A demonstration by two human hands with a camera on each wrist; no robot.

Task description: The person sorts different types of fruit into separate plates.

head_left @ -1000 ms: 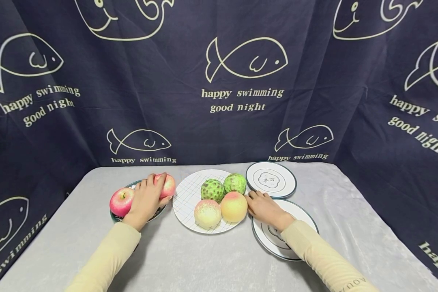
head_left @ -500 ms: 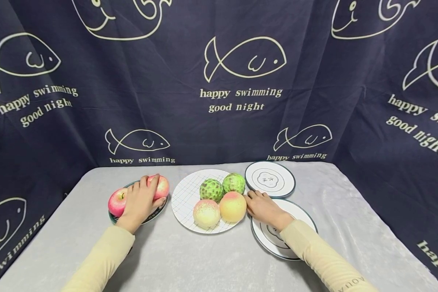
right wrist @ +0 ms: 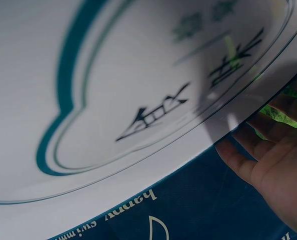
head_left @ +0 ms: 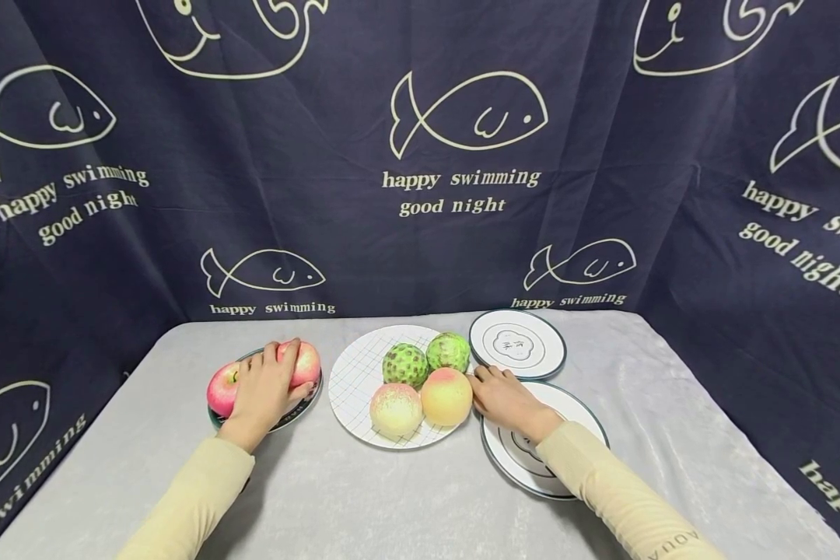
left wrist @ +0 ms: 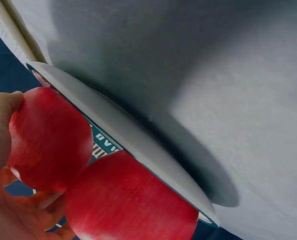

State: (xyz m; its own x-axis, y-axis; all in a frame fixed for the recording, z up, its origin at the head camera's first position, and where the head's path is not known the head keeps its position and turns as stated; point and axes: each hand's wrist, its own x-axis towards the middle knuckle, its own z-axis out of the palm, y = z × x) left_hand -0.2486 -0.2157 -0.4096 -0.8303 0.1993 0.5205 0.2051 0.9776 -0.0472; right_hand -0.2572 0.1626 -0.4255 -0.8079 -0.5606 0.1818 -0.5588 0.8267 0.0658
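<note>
My left hand [head_left: 262,393] grips a red-pink apple [head_left: 304,364] on the far side of a dark-rimmed plate [head_left: 309,404]. A second apple [head_left: 222,389] sits beside it on the same plate. In the left wrist view, thumb and fingers wrap the held apple [left wrist: 51,140], which meets the other apple [left wrist: 133,195]. My right hand [head_left: 507,400] rests with loosely bent fingers at the right edge of a checked white plate [head_left: 353,389], beside a yellow-orange peach [head_left: 447,398]. In the right wrist view its fingers [right wrist: 233,160] hold nothing visible, near a white plate's rim.
Two green custard apples [head_left: 404,364] and a paler peach [head_left: 396,410] share the checked plate. Two white plates with dark rims lie on the right, one farther back [head_left: 546,342] and one under my right forearm [head_left: 525,478]. A dark curtain [head_left: 364,264] hangs behind the table.
My left hand has moved left and slightly down with the apple, bringing it from the plate's right edge to beside the other apple. My right hand has stayed in place.
</note>
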